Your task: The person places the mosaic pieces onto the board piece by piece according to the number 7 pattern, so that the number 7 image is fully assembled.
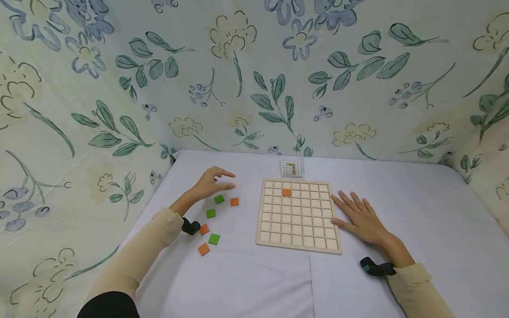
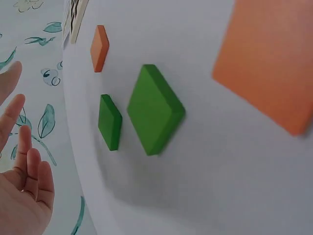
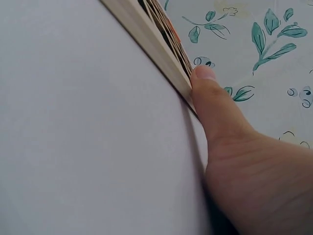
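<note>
My left hand (image 1: 210, 183) hovers over the table's left side with loosely bent fingers and holds nothing. Below and beside it lie several square tiles, among them a green tile (image 1: 219, 199) and an orange tile (image 1: 234, 202). In the left wrist view, another green tile (image 2: 154, 110) lies near the camera, apart from the fingers. A wooden grid board (image 1: 298, 248) sits mid-table, one orange tile (image 1: 286, 192) in a cell of its upper part. At the board's right edge my right hand (image 1: 362, 221) rests spread out, its thumb (image 3: 215, 103) touching the rim.
A small pattern card (image 1: 291, 169) with a grid of coloured squares lies just behind the board. White cloth (image 1: 254, 282) covers the table, and a floral curtain (image 1: 238, 110) hangs behind it. Each wrist wears a black camera, such as the right one (image 1: 377, 267).
</note>
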### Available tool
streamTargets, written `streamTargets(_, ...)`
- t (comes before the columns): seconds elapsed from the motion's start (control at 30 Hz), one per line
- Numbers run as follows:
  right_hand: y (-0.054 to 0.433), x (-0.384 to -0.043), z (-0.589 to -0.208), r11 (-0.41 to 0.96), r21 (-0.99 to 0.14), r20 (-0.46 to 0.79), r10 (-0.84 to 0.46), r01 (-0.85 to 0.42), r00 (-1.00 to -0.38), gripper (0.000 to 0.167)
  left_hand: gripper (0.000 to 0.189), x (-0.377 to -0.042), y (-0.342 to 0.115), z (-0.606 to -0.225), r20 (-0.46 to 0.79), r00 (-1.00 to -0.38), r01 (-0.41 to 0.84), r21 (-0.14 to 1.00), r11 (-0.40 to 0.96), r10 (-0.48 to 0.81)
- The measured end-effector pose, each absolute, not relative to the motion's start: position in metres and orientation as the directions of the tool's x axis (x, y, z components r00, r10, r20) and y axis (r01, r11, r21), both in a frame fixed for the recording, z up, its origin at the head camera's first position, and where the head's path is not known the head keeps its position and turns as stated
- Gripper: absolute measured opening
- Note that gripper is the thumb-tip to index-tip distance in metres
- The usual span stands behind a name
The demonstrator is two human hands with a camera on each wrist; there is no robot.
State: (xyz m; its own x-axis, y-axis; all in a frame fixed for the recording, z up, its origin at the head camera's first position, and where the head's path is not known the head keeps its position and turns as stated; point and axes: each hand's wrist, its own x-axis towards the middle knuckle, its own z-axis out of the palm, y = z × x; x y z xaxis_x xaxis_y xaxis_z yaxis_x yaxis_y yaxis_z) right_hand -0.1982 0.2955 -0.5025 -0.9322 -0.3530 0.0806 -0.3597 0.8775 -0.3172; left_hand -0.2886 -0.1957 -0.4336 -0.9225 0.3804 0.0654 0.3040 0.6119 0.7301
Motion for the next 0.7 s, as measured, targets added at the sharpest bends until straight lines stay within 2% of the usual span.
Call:
streamTargets(0.57, 0.293, -0.197, -0.502, 0.869, -0.329, 0.105, -0.356, -0.37, -0.929, 0.08, 0.039, -0.269, -0.232, -0.466, -0.023, -0.961, 0.17, 0.733, 0.658, 0.274)
streamTargets(0.7, 0.293, -0.197, -0.501, 0.869, -0.329, 0.11, -0.353, -0.369, -0.929, 0.079, 0.041, -0.268, -0.235, -0.47, -0.016, -0.962, 0.177, 0.725, 0.665, 0.273)
